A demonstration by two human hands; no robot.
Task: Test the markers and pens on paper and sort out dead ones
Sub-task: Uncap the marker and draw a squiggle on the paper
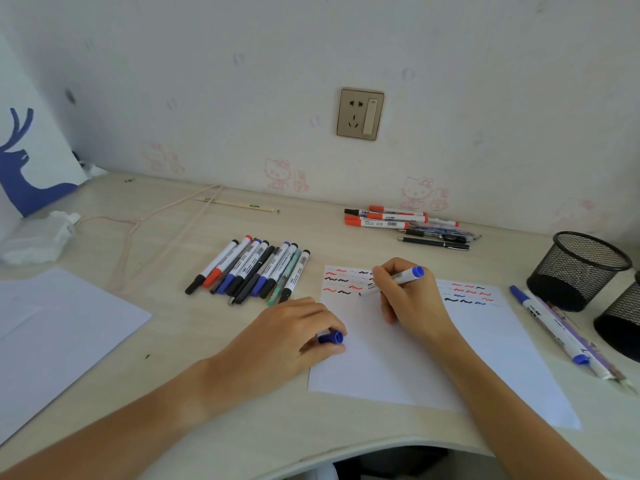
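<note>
Head view. The right hand [408,296] gripped a blue marker [394,280] in a writing hold, its nib at or just above the test sheet [398,362], beside the last squiggle of the left block of test marks [343,280]. The marker's long axis ran from the nib, low and to the left, up to the blue tail, high and to the right, so the marker pointed down-left toward the bare paper under the marks. The left hand [298,334] rested at the sheet's left edge, fingers curled around the blue cap [330,338]; it lay below and left of the nib, so recapping would likely require the two hands to meet along that slanted axis. The right hand was the nearer to the marks. A row of markers and pens [249,268] lay just left of the sheet, long axes slanting up to the right. A second group [401,221] lay by the wall, and a few pens [554,327] lay right of the sheet, near two mesh cups [581,268]. Which pile held the dead ones could not be told.
</note>
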